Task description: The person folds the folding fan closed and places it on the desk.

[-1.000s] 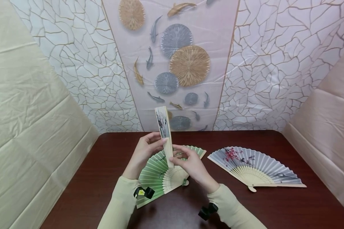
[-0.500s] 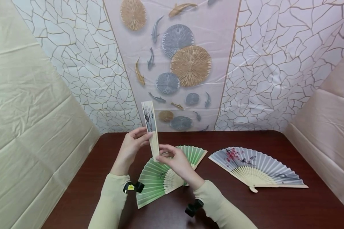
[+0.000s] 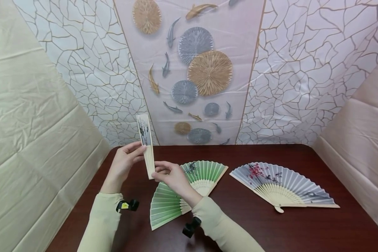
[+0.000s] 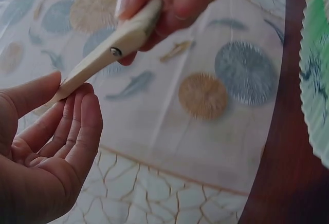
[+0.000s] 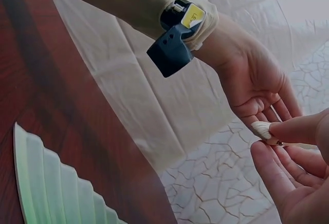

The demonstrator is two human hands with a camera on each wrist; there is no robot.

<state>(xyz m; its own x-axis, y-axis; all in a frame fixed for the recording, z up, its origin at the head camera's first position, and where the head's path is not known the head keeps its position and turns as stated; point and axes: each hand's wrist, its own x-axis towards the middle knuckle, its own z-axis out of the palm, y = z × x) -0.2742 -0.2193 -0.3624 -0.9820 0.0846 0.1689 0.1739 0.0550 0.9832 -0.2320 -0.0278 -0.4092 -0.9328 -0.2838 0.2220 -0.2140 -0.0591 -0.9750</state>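
A folded hand fan (image 3: 147, 145) with pale ribs and a grey-and-white printed leaf stands nearly upright in the air, above the table's left part. My left hand (image 3: 123, 164) pinches it about midway between thumb and fingers. At the lower, riveted end, my right hand (image 3: 174, 176) pinches it too; the left wrist view shows the rivet on the fan's pale end (image 4: 110, 53). Below and partly behind my right forearm lies a spread green fan (image 3: 167, 204). Farther right, a spread grey fan (image 3: 281, 183) with red blossoms lies on the table.
The dark red-brown table (image 3: 255, 231) carries both spread fans. Behind it hangs a patterned cloth (image 3: 208, 115) with fish and round motifs. Beige cloth walls (image 3: 50, 140) slope up at the left and right sides. Each wrist wears a black camera mount (image 3: 191, 226).
Both hands have carried the folded fan leftward, away from over the green fan. More of the green fan's upper part shows now. The two spread fans have stayed in place.
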